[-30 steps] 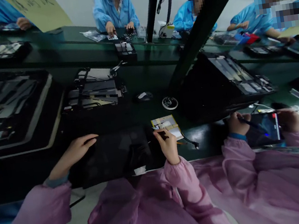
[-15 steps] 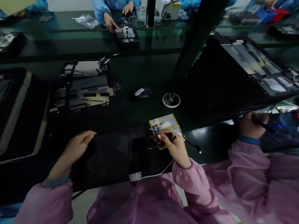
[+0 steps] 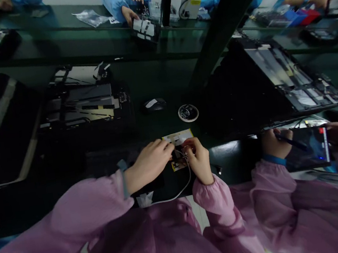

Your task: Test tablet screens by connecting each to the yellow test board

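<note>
Over a flat white pad with yellow edges (image 3: 185, 134), which looks like a battery pack, my two hands come close together. My left hand (image 3: 149, 165) reaches in from the left, its fingers bent and closed at the pad's left side. What they pinch is hidden. My right hand (image 3: 201, 162) is closed in a pinch, with a thin white cable (image 3: 189, 177) running up to its fingertips. Small dark parts lie between the hands, partly covered by fingers. A short black lead with a plug (image 3: 219, 170) rests right of my right hand.
Behind the hands are a round white-rimmed dish (image 3: 188, 113) and a black mouse (image 3: 155, 104). Opened device panels (image 3: 87, 108) lie left; a black stack (image 3: 245, 86) stands right under a slanting post (image 3: 229, 21). A co-worker's hands (image 3: 277, 145) work at a tablet (image 3: 307, 147) beside me.
My left hand has moved right, from the dark area at the left to the pad beside my right hand. The white cable now rises to my right fingertips. The view has shifted slightly.
</note>
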The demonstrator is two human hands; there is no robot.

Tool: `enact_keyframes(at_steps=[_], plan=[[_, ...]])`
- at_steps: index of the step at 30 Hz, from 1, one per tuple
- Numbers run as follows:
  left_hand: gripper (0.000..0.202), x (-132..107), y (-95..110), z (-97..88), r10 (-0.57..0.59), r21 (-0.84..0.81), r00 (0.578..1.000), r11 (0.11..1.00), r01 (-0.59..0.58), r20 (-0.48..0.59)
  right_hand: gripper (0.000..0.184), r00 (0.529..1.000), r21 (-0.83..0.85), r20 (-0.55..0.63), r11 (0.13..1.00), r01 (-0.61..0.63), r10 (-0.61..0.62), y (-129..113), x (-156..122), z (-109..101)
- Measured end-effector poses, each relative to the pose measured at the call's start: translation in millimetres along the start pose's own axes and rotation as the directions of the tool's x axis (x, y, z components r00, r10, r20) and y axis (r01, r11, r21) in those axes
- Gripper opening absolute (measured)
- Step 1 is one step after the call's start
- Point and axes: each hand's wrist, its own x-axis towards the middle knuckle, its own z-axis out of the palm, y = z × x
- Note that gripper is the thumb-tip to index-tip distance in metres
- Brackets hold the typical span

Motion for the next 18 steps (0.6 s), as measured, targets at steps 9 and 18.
enact_keyframes(at_steps=[9,18], plan=[[0.017,46.7,4.7,46.4,0.029,-0.062,1.000,0.998,-0.030,-0.009,0.016,0.995,-0.025,0.062,0.996,0.083,-0.081,10.9,-16.3,-18.8],[0.019,38.8,1.7,21.0,0.074,-0.114,0.997,0.990,-0.076,-0.029,0.019,0.965,-0.170,0.133,0.953,0.249,-0.228,11.8,-7.0,-22.2]])
